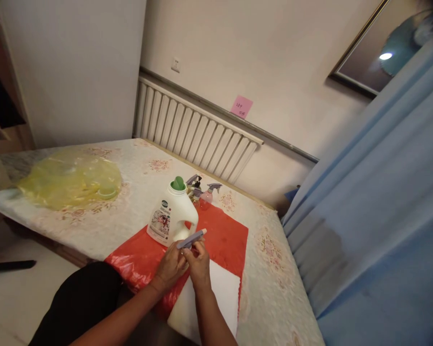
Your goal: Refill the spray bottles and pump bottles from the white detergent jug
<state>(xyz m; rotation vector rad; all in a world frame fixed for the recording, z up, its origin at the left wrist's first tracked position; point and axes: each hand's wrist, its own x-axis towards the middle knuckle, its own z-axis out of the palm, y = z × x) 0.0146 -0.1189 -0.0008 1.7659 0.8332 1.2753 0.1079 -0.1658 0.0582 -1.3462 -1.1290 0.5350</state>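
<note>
Best kept steady, pen-like stick point(191, 239) braced level over white sheet point(216, 293). Gripped by left hand point(171, 266) and right hand point(198, 262), fingers clamped round its lower end, tip poking past them toward detergent bottle point(173, 214), near bed's front edge, above red cloth point(223, 238).

The white jug point(171, 215) looks like smooth, faintly glossy plastic with a printed paper label and a green plastic cap, and the small spray bottles point(202, 192) behind it are clear plastic. It stands on a crinkled, shiny red plastic sheet point(227, 238) beside a matt white sheet point(222, 293) that looks like paper, all laid on a patterned matt cloth cover point(274, 269). A thin, glossy yellow plastic bag point(68, 178) lies farther off, the radiator point(191, 132) is painted metal with a satin finish, and the curtain point(375, 216) is soft matt blue cloth.
</note>
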